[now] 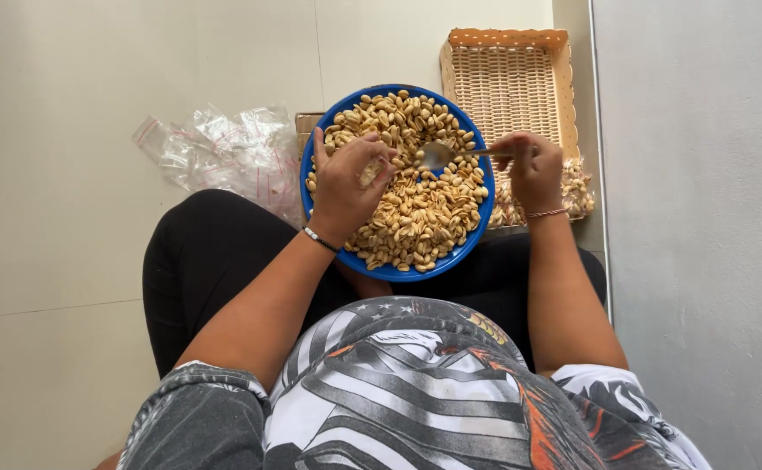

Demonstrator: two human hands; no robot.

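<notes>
A blue round bowl (398,272) heaped with pale shelled peanuts (420,213) rests on my lap. My left hand (346,183) hovers over the bowl's left side, fingers curled around a small clear bag with a few peanuts in it. My right hand (533,170) is at the bowl's right rim, gripping the handle of a metal spoon (440,155). The spoon's bowl lies over the peanuts, pointing toward my left hand.
A woven tan basket (512,78) sits beyond the bowl on the right, with small filled peanut bags (573,191) at its near end. A pile of empty clear plastic bags (224,152) lies on the tiled floor to the left. A grey wall (703,218) rises at right.
</notes>
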